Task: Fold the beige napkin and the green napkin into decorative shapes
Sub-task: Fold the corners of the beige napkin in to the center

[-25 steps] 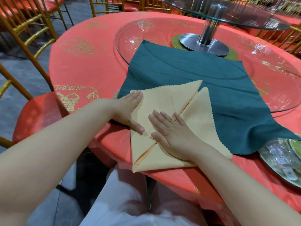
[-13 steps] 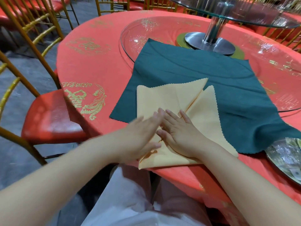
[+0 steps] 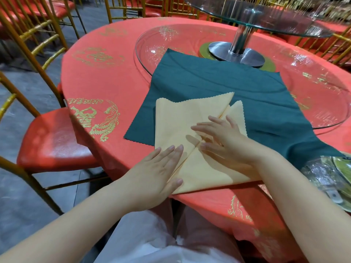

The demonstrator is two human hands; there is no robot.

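The beige napkin [image 3: 182,118] lies folded, two flaps meeting along a diagonal seam, on top of the flat green napkin [image 3: 218,82] near the table's front edge. My left hand [image 3: 157,171] lies flat with straight fingers on the beige napkin's near left corner, beside the seam. My right hand [image 3: 222,139] rests flat on the right flap, fingers spread and pointing left across the seam. Neither hand grips the cloth.
A red tablecloth [image 3: 106,76] with gold prints covers the round table. A glass turntable [image 3: 313,95] on a metal stand [image 3: 237,52] sits behind the napkins. Glass plates [image 3: 330,175] stand at the right edge. Gold chairs with red seats [image 3: 53,141] stand on the left.
My left hand slid from the beige napkin's far left edge down toward me to its near left corner. My right hand stayed on the right flap.
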